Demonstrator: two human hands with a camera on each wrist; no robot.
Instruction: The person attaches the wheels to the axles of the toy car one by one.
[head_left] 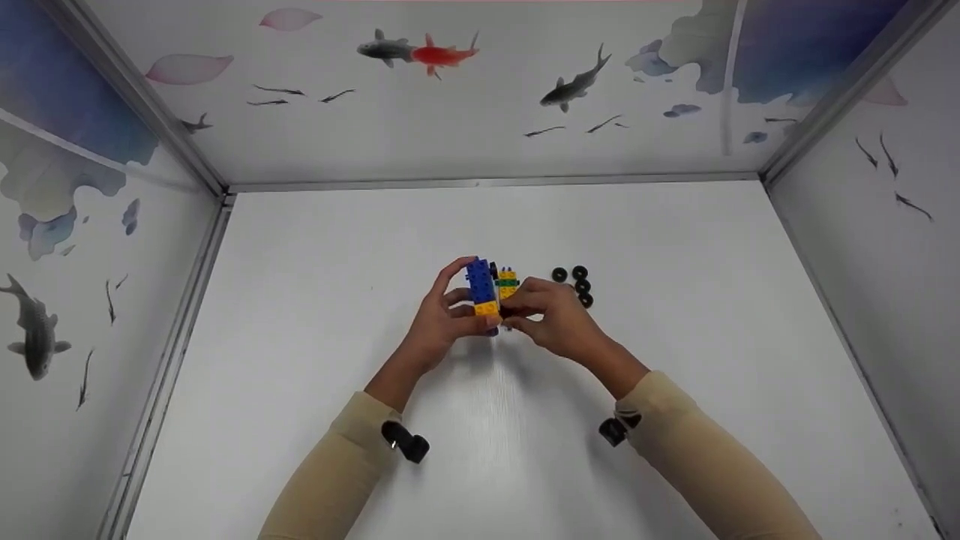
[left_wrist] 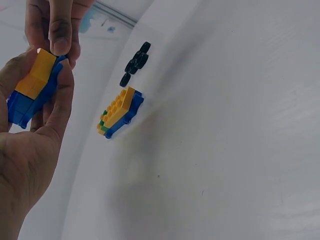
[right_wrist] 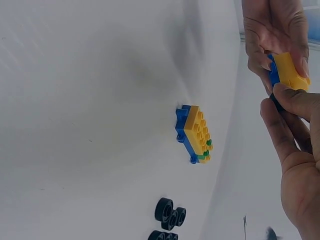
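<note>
My left hand (head_left: pixel 442 319) grips a toy brick car (head_left: pixel 481 285) made of blue and yellow bricks, held tilted above the table. At its side, my right hand (head_left: pixel 559 319) pinches a small black wheel (right_wrist: pixel 275 102) between thumb and fingers, against the blue base. Fingers hide most of that wheel. Another dark round piece (head_left: pixel 493 268) shows at the car's far end. Beyond the hands, a second brick car (right_wrist: pixel 196 132) stands on the table, with yellow and green bricks on a blue base.
Several loose black wheels (head_left: pixel 580 272) lie on the white table (head_left: pixel 337 300), to the right of the second car. Walls with painted fish (head_left: pixel 574 86) enclose the table at the back and both sides.
</note>
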